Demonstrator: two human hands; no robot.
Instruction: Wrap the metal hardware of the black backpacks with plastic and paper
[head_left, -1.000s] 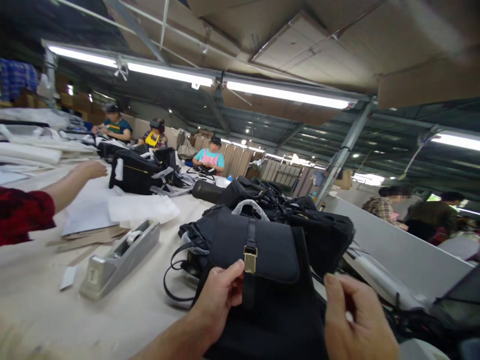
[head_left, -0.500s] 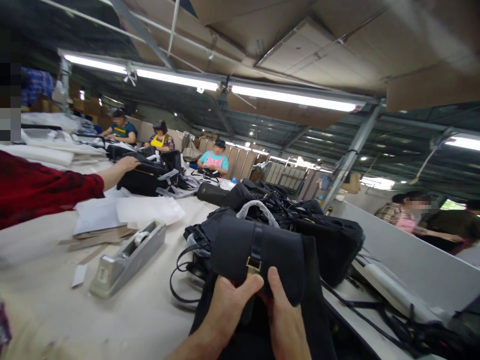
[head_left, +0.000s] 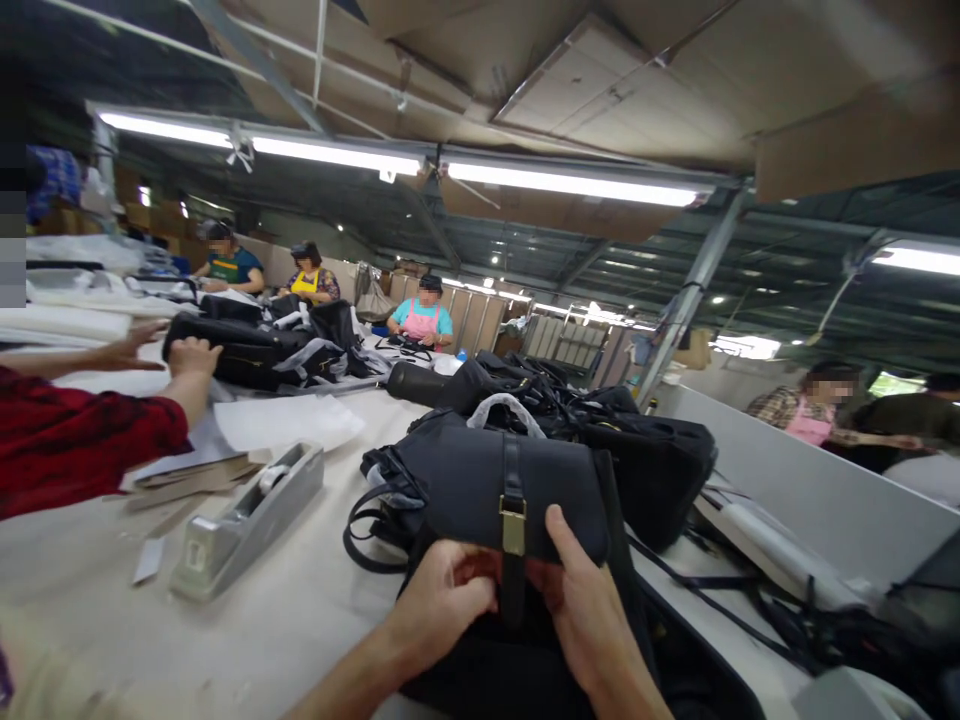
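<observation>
A black backpack [head_left: 465, 500] lies in front of me, its front flap [head_left: 559, 490] facing up. Down the flap's middle runs a narrow strap with a gold-coloured buckle [head_left: 513, 525]. My right hand [head_left: 589, 610] grips the flap's lower right edge, thumb on top and fingers underneath. My left hand [head_left: 446, 605] is closed at the lower left edge, its fingers curled under the flap beside the hanging strap end. The fingertips of both hands are partly hidden. Clear wrap covers the carry handle [head_left: 501, 405].
A grey tape dispenser [head_left: 247, 525] stands left of the backpack, near white paper sheets [head_left: 281, 422] and brown card pieces [head_left: 187, 478]. More black bags [head_left: 645, 465] are heaped behind. At left, a co-worker's red plaid sleeve [head_left: 82, 435] reaches toward another black bag [head_left: 247, 345].
My left thumb has moved off the buckle to below the flap edge, uncovering the gold plate. My right hand stays on the flap. The co-worker's second hand has appeared at left.
</observation>
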